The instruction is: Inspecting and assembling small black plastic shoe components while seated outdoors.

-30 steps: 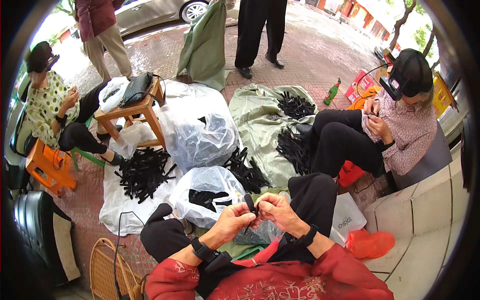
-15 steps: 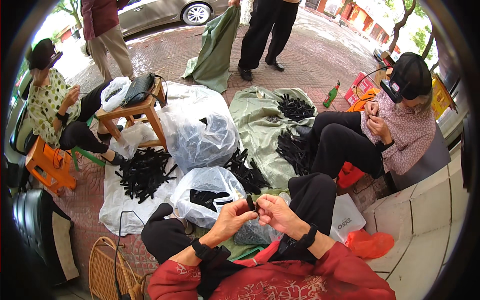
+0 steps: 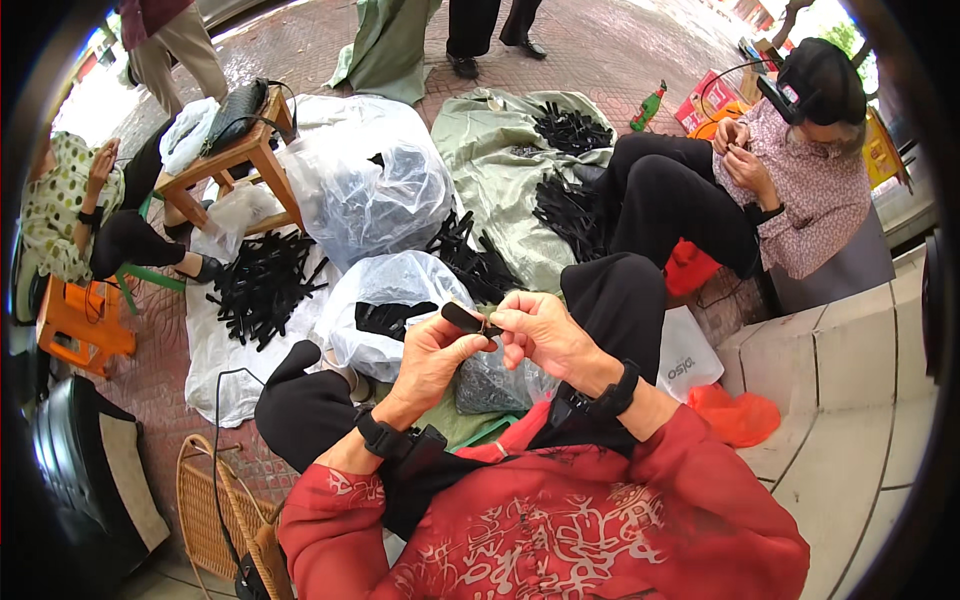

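Note:
Above my lap, my left hand (image 3: 436,362) is closed on a flat black strip (image 3: 462,319), thumb and fingers gripping it. My right hand (image 3: 548,338) meets it at the strip's right end, its fingers pinching a small piece too tiny to name. Just beyond the hands, a white plastic bag (image 3: 392,272) lies open with black strips inside. Under my right hand, a clear bag (image 3: 488,388) holds many small dark bits, partly hidden. Behind these, a pile of black strips (image 3: 478,262) spreads on the ground.
More black strips (image 3: 262,287) lie at the left on white sheeting. A large plastic bag (image 3: 375,200) and a wooden stool (image 3: 232,158) stand beyond. Co-workers (image 3: 800,190) sit at right and left. A wicker basket (image 3: 215,500) is lower left, tiled steps (image 3: 840,350) at right.
The view has tilted and shifted, so the surroundings sit higher in it. The black strip has turned from upright to lying nearly sideways between my hands.

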The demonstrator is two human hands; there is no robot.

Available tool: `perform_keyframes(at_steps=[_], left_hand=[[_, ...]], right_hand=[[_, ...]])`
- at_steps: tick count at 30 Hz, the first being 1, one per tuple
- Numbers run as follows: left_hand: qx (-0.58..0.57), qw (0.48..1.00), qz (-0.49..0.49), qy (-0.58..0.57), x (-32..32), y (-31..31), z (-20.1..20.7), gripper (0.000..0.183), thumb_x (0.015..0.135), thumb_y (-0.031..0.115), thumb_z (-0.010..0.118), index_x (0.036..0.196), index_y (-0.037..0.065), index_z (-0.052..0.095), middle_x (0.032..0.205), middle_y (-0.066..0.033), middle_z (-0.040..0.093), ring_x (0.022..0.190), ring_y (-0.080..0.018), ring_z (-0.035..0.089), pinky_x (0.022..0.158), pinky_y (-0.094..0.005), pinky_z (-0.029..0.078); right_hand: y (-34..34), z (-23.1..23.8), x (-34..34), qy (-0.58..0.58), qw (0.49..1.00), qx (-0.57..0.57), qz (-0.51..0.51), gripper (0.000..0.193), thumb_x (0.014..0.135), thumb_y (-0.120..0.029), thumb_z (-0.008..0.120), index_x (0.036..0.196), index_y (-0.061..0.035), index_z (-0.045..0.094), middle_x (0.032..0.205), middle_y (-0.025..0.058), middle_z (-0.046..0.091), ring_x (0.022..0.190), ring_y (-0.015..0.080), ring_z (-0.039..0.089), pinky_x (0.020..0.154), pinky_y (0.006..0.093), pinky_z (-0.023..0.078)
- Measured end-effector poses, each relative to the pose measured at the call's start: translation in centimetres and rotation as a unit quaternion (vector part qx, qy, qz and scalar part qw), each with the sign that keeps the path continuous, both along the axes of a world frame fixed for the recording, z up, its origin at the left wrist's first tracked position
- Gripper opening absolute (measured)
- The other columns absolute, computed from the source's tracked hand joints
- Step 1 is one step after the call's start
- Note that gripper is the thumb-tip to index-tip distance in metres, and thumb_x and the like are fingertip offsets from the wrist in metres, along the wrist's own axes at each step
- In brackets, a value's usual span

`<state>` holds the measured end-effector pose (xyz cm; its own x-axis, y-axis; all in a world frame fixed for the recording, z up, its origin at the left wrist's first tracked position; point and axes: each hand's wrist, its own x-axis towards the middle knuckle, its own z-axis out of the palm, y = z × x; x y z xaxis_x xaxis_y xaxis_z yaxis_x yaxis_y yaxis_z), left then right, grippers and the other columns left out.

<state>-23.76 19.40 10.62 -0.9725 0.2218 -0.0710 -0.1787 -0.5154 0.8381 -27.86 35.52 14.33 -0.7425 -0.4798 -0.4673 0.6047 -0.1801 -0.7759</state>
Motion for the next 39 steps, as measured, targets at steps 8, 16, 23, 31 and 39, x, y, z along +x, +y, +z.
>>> perform_keyframes(at_steps=[8,16,23,31,39], left_hand=[[-0.039,0.999,0.011,0.015,-0.3,-0.4,0.2,0.013,0.074,-0.001,0.059,0.087,-0.002,0.057,0.074,-0.0088,0.061,0.061,-0.0131,0.056,0.057,-0.0229,0.045],[-0.08,0.996,0.02,0.015,-0.4,-0.4,0.5,0.01,0.072,0.004,0.062,0.082,0.001,0.06,0.068,-0.0043,0.061,0.056,-0.0049,0.051,0.05,-0.0171,0.038],[-0.068,0.995,0.07,-0.003,-0.3,-0.3,0.9,0.042,0.073,0.002,0.062,0.108,0.002,0.039,0.073,-0.0079,0.061,0.06,-0.008,0.055,0.051,-0.018,0.04],[-0.164,0.978,0.084,0.101,0.3,0.1,0.8,0.041,0.072,-0.004,0.06,0.109,0.003,0.043,0.073,-0.0065,0.059,0.065,-0.0092,0.057,0.055,-0.0192,0.044],[-0.121,0.988,0.077,0.051,0.4,-0.3,0.8,0.017,0.073,0.001,0.062,0.087,0.0,0.053,0.073,-0.0039,0.059,0.065,-0.0075,0.057,0.053,-0.018,0.042]], right_hand=[[0.2,0.4,-0.9,0.015,0.998,0.008,0.064,0.02,0.077,-0.019,0.062,0.076,-0.0012,0.052,0.058,0.0038,0.051,0.041,0.0106,0.051,0.041,0.0227,0.045],[0.2,0.4,-1.0,-0.002,0.997,0.01,0.082,0.019,0.077,-0.017,0.061,0.076,-0.0007,0.051,0.056,0.0036,0.05,0.04,0.0107,0.049,0.039,0.0233,0.044],[-0.5,0.3,-0.4,0.018,0.998,-0.031,0.056,0.019,0.079,-0.018,0.059,0.082,-0.0006,0.05,0.056,0.0042,0.049,0.041,0.0099,0.048,0.038,0.023,0.042],[-0.7,0.4,-0.5,0.107,0.991,0.012,0.078,0.019,0.082,-0.019,0.056,0.086,-0.002,0.05,0.059,0.0027,0.052,0.039,0.0057,0.044,0.036,0.0189,0.038],[-0.2,-0.2,-0.8,0.122,0.986,-0.048,0.102,0.017,0.082,-0.016,0.054,0.089,-0.0016,0.049,0.063,0.0059,0.054,0.044,0.0105,0.051,0.039,0.0211,0.044]])
